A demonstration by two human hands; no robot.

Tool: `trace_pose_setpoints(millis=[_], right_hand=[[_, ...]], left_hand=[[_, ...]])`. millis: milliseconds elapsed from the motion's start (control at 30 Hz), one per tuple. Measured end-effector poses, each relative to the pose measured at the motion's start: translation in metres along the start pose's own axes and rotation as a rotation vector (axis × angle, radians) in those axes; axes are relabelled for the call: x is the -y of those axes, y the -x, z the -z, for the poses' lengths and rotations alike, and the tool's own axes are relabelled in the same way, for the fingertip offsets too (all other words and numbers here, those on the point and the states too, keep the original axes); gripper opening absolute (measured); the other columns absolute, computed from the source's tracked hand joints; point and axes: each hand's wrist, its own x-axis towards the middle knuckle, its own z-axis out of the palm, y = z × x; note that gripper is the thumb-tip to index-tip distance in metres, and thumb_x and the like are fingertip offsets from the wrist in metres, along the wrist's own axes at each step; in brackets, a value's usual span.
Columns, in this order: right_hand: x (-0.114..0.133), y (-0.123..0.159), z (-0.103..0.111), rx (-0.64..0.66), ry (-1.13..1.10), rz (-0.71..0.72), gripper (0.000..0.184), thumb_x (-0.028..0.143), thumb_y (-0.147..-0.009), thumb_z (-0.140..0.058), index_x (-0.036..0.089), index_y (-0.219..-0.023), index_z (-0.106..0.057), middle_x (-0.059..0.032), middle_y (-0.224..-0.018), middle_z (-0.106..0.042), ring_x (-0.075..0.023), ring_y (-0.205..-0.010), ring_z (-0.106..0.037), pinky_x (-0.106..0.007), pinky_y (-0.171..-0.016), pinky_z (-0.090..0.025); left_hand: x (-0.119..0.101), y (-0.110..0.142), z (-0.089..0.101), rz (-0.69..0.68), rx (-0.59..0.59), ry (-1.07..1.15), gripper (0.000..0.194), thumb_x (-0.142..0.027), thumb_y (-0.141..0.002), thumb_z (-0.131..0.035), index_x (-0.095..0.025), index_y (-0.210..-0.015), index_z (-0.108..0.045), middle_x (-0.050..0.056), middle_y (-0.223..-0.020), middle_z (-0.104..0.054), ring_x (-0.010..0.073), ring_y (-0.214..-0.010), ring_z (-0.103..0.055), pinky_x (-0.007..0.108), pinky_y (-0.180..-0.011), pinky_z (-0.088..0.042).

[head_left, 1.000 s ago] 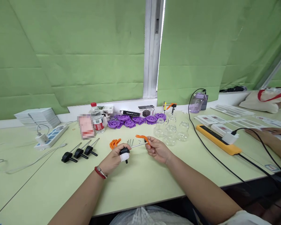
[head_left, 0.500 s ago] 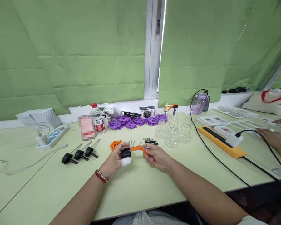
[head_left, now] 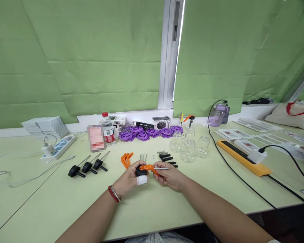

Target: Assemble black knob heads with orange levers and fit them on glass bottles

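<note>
My left hand (head_left: pixel 128 178), its thumb wrapped in white tape, is closed around a round black plastic part (head_left: pixel 141 172). An orange crank-shaped lever (head_left: pixel 147 167) is pinched in my right hand (head_left: pixel 171 176), together with a thin metal rod (head_left: pixel 165 168) pointing right. The lever's holed end lies over the black part; whether they are joined is hidden. Beyond my hands lie more orange levers (head_left: pixel 126 159), thin metal pins (head_left: pixel 143 157), springs (head_left: pixel 162 152) and black handle pieces (head_left: pixel 167 158). To the left rest three black caps with metal shafts (head_left: pixel 87 167).
Purple plastic wheels (head_left: pixel 143 136) are piled at the back beside a water bottle (head_left: pixel 108 133). Several clear jars (head_left: pixel 187 155) stand right of centre. An orange power strip (head_left: pixel 255 167) with a black cable and a white power strip (head_left: pixel 60 148) flank the work area.
The orange lever's end has come over the black part, and the rod now points more plainly right. The view has shifted slightly. At the right, a co-worker's hands have drawn back towards the edge.
</note>
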Motion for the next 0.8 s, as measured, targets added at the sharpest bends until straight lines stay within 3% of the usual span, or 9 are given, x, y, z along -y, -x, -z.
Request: trace_pose_setpoints(millis=[200,267,367,500,600,700,800], right_hand=[[-0.002,-0.001,-0.003,0.01,0.034,-0.035,0.026,0.038,-0.072,-0.066,0.019,-0.078,-0.05,0.004,-0.057,-0.058,-0.0023,-0.038,-0.035,-0.018,-0.038,-0.014],[-0.002,-0.001,-0.005,0.015,0.05,-0.046,0.028,0.04,-0.072,-0.066,0.018,-0.078,-0.049,0.0043,-0.057,-0.058,-0.0022,-0.037,-0.034,-0.017,-0.038,-0.014],[-0.002,-0.002,-0.006,0.01,0.073,-0.053,0.031,0.042,-0.072,-0.067,0.018,-0.077,-0.049,0.0044,-0.057,-0.058,-0.002,-0.037,-0.034,-0.017,-0.037,-0.015],[-0.007,-0.005,-0.004,0.021,0.083,-0.037,0.033,0.046,-0.072,-0.066,0.018,-0.081,-0.049,0.0032,-0.059,-0.059,-0.0036,-0.039,-0.04,-0.016,-0.037,-0.021],[-0.013,-0.008,-0.001,0.005,0.162,0.016,0.036,0.052,-0.08,-0.055,0.016,-0.087,-0.051,-0.001,-0.067,-0.06,-0.0079,-0.046,-0.049,-0.019,-0.039,-0.032],[-0.016,-0.011,0.0,-0.114,0.509,0.154,0.029,0.042,-0.09,-0.041,0.016,-0.092,-0.054,-0.0038,-0.076,-0.061,-0.0109,-0.054,-0.053,-0.024,-0.047,-0.04],[-0.013,-0.02,-0.002,-0.178,1.116,0.371,0.02,0.02,-0.09,-0.041,0.017,-0.095,-0.06,-0.0071,-0.09,-0.063,-0.0161,-0.077,-0.058,-0.03,-0.07,-0.046]], left_hand=[[-0.001,0.002,-0.003,-0.038,0.006,-0.056,0.035,-0.031,-0.072,-0.07,-0.019,-0.101,-0.054,-0.001,-0.08,-0.053,0.0117,-0.07,-0.045,0.023,-0.065,-0.035],[-0.003,0.003,-0.006,-0.041,-0.013,0.002,0.029,-0.041,-0.08,-0.059,-0.017,-0.096,-0.057,0.0,-0.075,-0.051,0.0118,-0.065,-0.043,0.024,-0.062,-0.034],[-0.004,0.003,-0.011,-0.021,-0.045,0.116,0.037,-0.048,-0.086,-0.043,-0.016,-0.093,-0.06,0.001,-0.069,-0.049,0.0121,-0.06,-0.041,0.025,-0.057,-0.033],[-0.009,0.003,-0.012,-0.006,-0.071,0.156,0.032,-0.045,-0.083,-0.051,-0.015,-0.088,-0.063,0.001,-0.068,-0.051,0.0123,-0.061,-0.042,0.026,-0.057,-0.034],[-0.015,0.002,-0.004,-0.035,-0.166,0.258,0.029,-0.041,-0.082,-0.054,-0.015,-0.088,-0.063,0.002,-0.069,-0.054,0.012,-0.059,-0.045,0.027,-0.057,-0.036],[-0.02,0.0,0.008,-0.096,-0.306,0.414,0.024,-0.036,-0.082,-0.054,-0.014,-0.09,-0.061,0.003,-0.073,-0.056,0.0109,-0.057,-0.046,0.028,-0.057,-0.039],[-0.02,-0.002,0.016,-0.12,-0.376,0.491,0.02,-0.032,-0.082,-0.054,-0.014,-0.088,-0.06,0.003,-0.073,-0.056,0.0104,-0.056,-0.047,0.028,-0.055,-0.041]])
